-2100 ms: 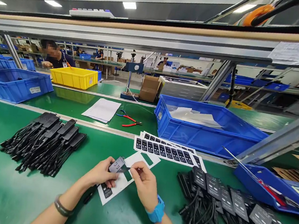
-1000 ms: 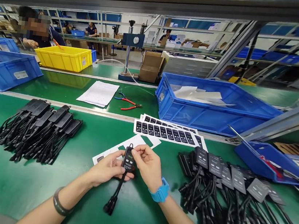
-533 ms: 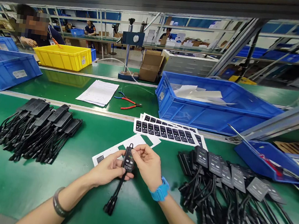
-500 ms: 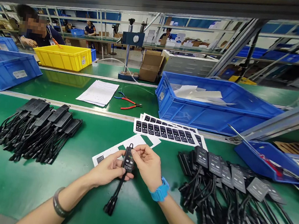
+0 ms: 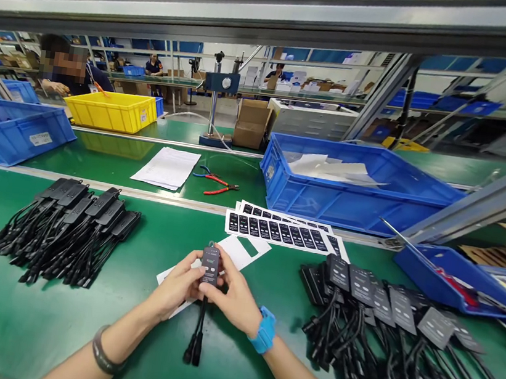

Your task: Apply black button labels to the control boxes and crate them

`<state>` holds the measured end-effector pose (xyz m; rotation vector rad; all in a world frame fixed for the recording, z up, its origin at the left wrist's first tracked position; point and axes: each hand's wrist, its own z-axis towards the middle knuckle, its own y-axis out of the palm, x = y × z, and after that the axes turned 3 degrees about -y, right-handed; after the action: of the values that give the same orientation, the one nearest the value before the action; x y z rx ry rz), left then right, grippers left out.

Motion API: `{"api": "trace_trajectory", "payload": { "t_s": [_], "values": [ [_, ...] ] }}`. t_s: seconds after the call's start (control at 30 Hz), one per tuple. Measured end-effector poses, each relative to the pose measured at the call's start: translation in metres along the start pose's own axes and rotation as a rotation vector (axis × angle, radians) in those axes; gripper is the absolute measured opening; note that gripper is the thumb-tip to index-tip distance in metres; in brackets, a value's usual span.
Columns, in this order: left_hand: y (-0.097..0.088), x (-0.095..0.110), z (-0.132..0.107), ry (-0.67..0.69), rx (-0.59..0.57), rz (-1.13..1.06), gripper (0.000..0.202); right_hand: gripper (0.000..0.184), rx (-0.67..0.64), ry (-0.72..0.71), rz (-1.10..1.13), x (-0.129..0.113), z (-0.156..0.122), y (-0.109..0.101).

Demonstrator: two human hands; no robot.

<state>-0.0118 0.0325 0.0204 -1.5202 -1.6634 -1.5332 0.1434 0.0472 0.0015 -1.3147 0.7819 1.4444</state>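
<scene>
I hold a little black box (image 5: 210,265) in both hands, just above the green worktop (image 5: 8,312). My left hand (image 5: 180,282) grips its left side and my right hand (image 5: 232,298) grips its right side, with my thumbs on its front. The box stands up straight between my fingers. Its cord (image 5: 197,331) hangs down from the box toward me, and the two plugs at the end touch the worktop. A white sticker sheet (image 5: 240,251) lies right under and behind my hands. Past that, farther from my right hand, are sheets of black labels (image 5: 282,232). A pile of black cords (image 5: 70,231) lies well off to the left of my left hand. Another pile with grey tags (image 5: 380,318) lies near my right hand, on its right side.
</scene>
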Motion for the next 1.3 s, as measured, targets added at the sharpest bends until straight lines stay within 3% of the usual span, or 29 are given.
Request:
{"api": "trace_trajectory", "payload": {
  "t_s": [0.1,0.23,0.4,0.5,0.6,0.7,0.83,0.97,1.03,1.1,1.2,1.3],
  "values": [
    [0.003,-0.004,0.001,0.028,0.036,0.099,0.061,0.056,0.011,0.022,0.017,0.004,-0.002,0.003],
    [0.004,-0.009,-0.002,0.042,0.084,0.202,0.067,0.056,0.095,0.039,-0.047,0.005,-0.004,0.007],
    [-0.003,-0.009,-0.004,-0.002,0.117,0.226,0.070,0.055,0.084,0.001,-0.202,-0.001,-0.004,0.009],
    [-0.003,-0.007,-0.005,-0.015,0.118,0.110,0.076,0.071,0.045,-0.104,-0.485,-0.010,-0.006,0.010],
    [-0.003,-0.006,-0.006,-0.005,0.037,0.056,0.079,0.087,-0.045,-0.148,-0.764,-0.026,-0.002,0.003],
    [-0.007,-0.011,-0.006,0.107,-0.028,0.392,0.068,0.074,-0.076,0.008,-0.942,-0.051,0.005,-0.024],
    [-0.005,-0.018,-0.013,0.341,-0.127,0.966,0.050,0.058,0.063,0.294,-1.260,-0.080,0.002,-0.094],
    [0.003,-0.009,-0.018,0.366,-0.137,1.113,0.036,0.048,0.091,0.557,-1.545,-0.074,-0.004,-0.160],
    [-0.002,0.005,-0.018,0.369,-0.038,1.172,0.045,0.047,0.184,0.497,-1.674,-0.062,0.002,-0.171],
    [-0.012,0.021,-0.018,0.296,0.099,1.269,0.059,0.045,0.154,0.288,-1.607,-0.051,0.010,-0.159],
    [-0.030,0.039,-0.021,0.062,0.269,1.439,0.091,0.038,-0.084,-0.007,-1.236,-0.039,0.020,-0.105],
    [-0.040,0.042,-0.021,-0.076,0.326,1.486,0.078,0.035,-0.283,-0.133,-0.926,-0.029,0.020,-0.043]
  ]
}}
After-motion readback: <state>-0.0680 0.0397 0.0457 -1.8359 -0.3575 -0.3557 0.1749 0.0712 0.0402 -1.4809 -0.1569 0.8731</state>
